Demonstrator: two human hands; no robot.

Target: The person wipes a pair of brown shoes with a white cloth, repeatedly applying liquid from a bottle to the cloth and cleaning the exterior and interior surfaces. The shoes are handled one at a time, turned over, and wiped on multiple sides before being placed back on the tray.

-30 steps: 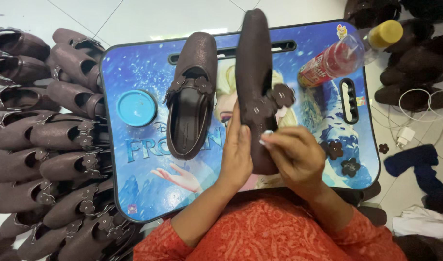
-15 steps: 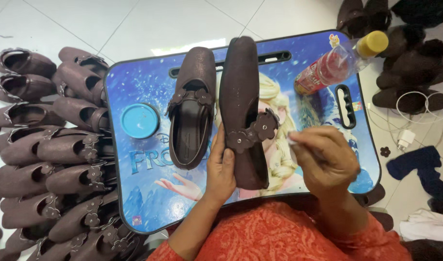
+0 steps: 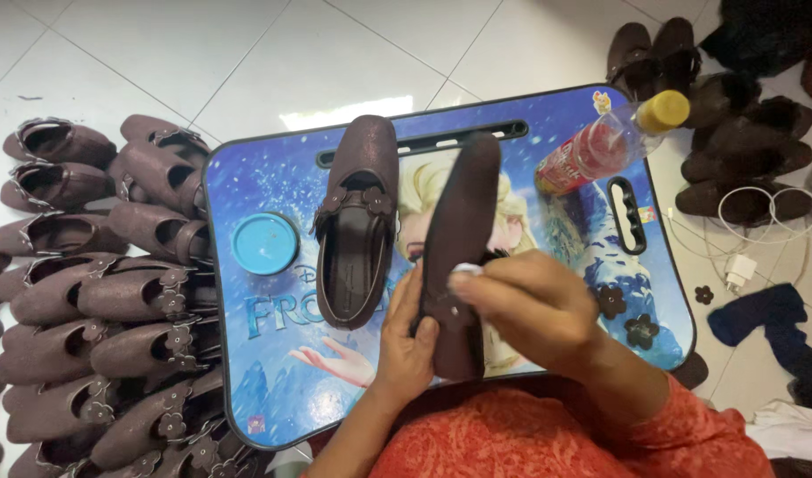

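Observation:
My left hand [image 3: 408, 343] grips the heel end of a dark brown shoe [image 3: 459, 221], held tilted on its side above a blue picture-printed lap tray [image 3: 273, 195]. My right hand [image 3: 534, 305] is closed on the shoe's strap area and pinches something small and white against it. A second matching brown shoe [image 3: 357, 221] lies sole down on the tray just to the left, its flower-trimmed strap facing up.
A round blue lid [image 3: 265, 243] sits on the tray's left side, a red bottle with a yellow cap [image 3: 601, 146] lies at its upper right, and two loose brown flower pieces [image 3: 626, 317] rest at the right. Several brown shoes [image 3: 96, 292] pile on the floor left; more shoes, a white charger cable [image 3: 742, 239] and dark cloth lie right.
The held shoe has turned onto its side. My right hand moved from beside the shoe back onto its strap, pressing there. My left hand stays on the heel.

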